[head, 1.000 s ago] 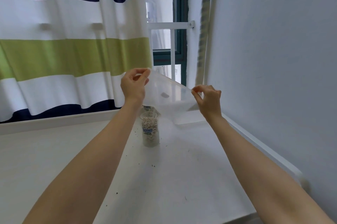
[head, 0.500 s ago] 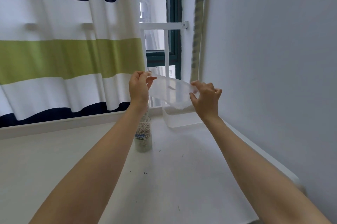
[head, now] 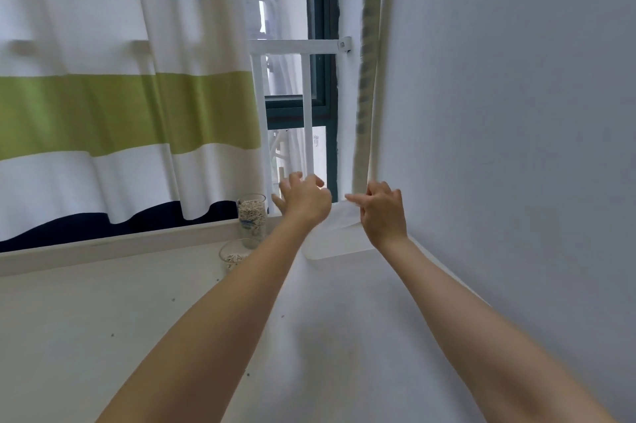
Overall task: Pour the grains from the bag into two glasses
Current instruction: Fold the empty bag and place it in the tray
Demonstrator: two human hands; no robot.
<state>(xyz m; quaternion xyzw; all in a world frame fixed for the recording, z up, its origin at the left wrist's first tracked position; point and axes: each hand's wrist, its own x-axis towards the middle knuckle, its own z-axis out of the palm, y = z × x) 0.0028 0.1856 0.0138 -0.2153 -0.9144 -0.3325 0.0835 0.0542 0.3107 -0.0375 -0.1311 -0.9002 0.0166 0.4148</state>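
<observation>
At the table's far right corner, both hands reach over a clear container. The left hand and right hand have curled fingers (whether either still grips the transparent bag, I cannot tell). Two glasses holding grains stand by the far edge.

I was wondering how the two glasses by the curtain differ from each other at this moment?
The far glass stands against the ledge near the curtain and is filled with grains nearly to its rim. The near glass sits closer to the person, shows only a shallow layer of grains, and is partly hidden by the left forearm. The far glass carries a blue mark; none shows on the near one. Both are clear, upright and on the white table.
</observation>
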